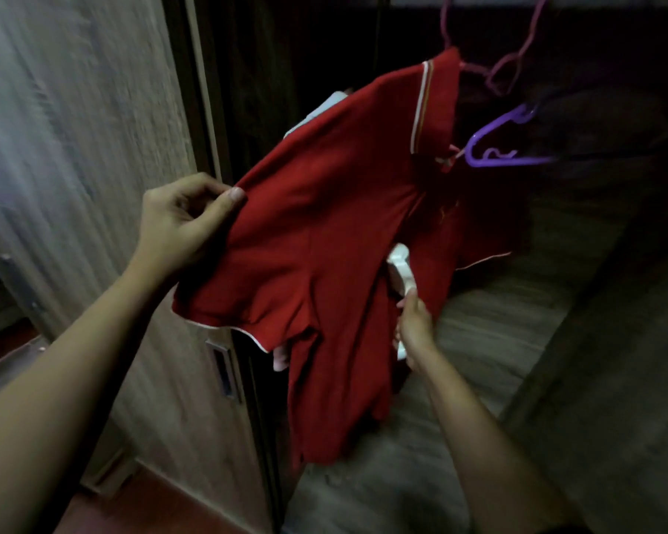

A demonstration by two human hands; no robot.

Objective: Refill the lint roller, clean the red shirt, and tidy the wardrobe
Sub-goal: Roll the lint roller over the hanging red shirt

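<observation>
Red shirt (324, 225) pinched at the shoulder edge between thumb and curled fingers (193, 190) of the left hand (182, 221), spread out to their right, white lint roller (400, 267) gripped by its handle in the right hand (413, 329) against the cloth, purple hanger (502, 148) just beyond the collar.

wardrobe door (74, 109): pale wood grain | wardrobe shelf (490, 329): wood grain, shadowed | floor (151, 510): reddish | light: dim

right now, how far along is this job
Done: refill can't be confirmed. In hand: left hand pinches the red collared shirt while the right hand holds the white plastic lint roller against it. Left: tidying the wooden wardrobe, where a purple plastic hanger hangs tilted.
</observation>
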